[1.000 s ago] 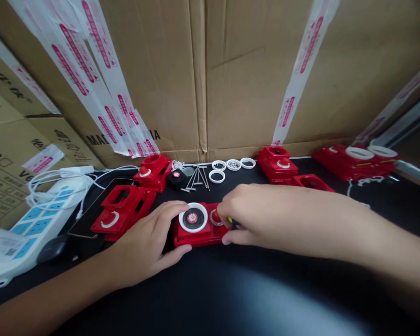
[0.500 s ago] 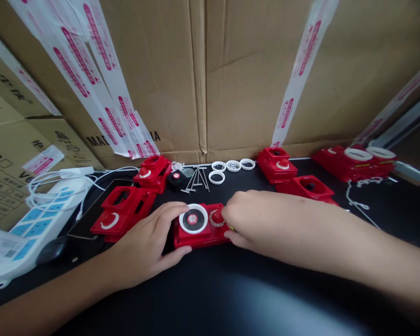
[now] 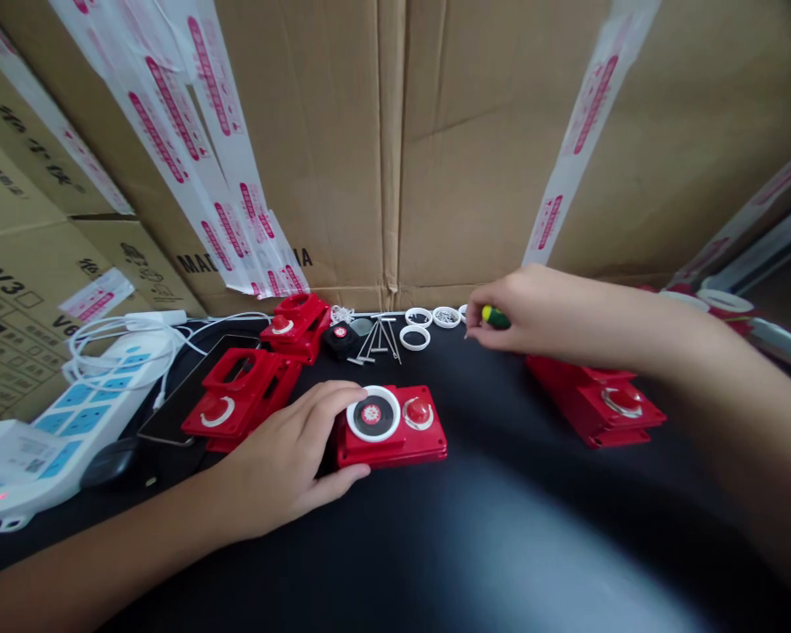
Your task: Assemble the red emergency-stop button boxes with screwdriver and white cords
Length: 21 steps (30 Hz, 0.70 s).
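My left hand (image 3: 296,448) grips the left end of a red plastic housing (image 3: 428,444) lying on the black table, thumb along its near edge and fingers at a white ring (image 3: 396,422). Inside that ring sits a black disc with a red and white centre. A red dome button with a silvery-white collar is on the housing's right half. My right hand (image 3: 511,308) is closed around a screwdriver (image 3: 497,317) with a yellow-green and black handle; its shaft is hidden. This hand hovers by the white rings at the back, where one ring (image 3: 446,317) holds small screws.
Similar red housings are stacked at left (image 3: 234,396) and at right (image 3: 599,400). Several T-shaped metal pins (image 3: 382,338) and a black block (image 3: 339,337) lie at the back. A white power strip (image 3: 98,396) with cables stands left. Cardboard boxes (image 3: 330,149) wall off the rear.
My right hand has left the red housing's button end and moved up and right to the rings with the screwdriver. My left hand keeps its grip; the view has shifted slightly.
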Each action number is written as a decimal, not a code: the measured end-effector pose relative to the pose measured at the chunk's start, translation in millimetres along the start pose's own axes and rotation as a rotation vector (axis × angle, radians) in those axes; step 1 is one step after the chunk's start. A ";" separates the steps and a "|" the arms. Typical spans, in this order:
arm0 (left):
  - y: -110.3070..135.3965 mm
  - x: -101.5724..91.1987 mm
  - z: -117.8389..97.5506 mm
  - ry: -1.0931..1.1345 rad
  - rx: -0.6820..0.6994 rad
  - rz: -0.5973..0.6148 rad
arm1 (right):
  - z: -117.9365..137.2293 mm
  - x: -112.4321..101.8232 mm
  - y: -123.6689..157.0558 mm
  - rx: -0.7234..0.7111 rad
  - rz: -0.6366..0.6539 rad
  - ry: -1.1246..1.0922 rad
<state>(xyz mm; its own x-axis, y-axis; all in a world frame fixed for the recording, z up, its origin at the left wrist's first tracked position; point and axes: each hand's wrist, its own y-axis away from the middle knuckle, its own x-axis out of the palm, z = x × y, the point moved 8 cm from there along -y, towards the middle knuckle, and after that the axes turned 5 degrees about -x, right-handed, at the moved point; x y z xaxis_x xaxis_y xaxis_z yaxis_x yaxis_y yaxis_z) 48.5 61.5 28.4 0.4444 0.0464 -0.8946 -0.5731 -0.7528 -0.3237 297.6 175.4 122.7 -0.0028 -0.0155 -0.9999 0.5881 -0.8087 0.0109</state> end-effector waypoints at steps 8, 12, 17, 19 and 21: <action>-1.9 -2.2 -4.0 0.013 0.012 0.009 | -50.3 37.3 -47.4 0.129 -0.028 0.079; -1.4 -1.7 -2.4 0.026 0.012 0.000 | -57.4 52.0 -74.1 0.125 0.023 0.071; -1.5 -0.7 -2.3 0.028 0.021 0.002 | -56.8 32.1 -73.5 0.094 -0.047 0.061; -1.5 -1.0 -2.9 0.046 0.016 0.007 | -48.2 15.6 -55.5 0.051 -0.127 0.055; -1.5 -2.0 -3.9 0.069 0.010 0.007 | -34.4 4.1 -30.7 -0.011 -0.212 0.040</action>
<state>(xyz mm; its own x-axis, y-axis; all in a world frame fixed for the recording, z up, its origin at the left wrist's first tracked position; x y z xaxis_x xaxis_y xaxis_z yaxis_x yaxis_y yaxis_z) 51.1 60.0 31.9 0.4870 -0.0048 -0.8734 -0.5831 -0.7463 -0.3210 307.4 220.4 117.9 -0.0957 0.1780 -0.9794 0.5863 -0.7851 -0.2000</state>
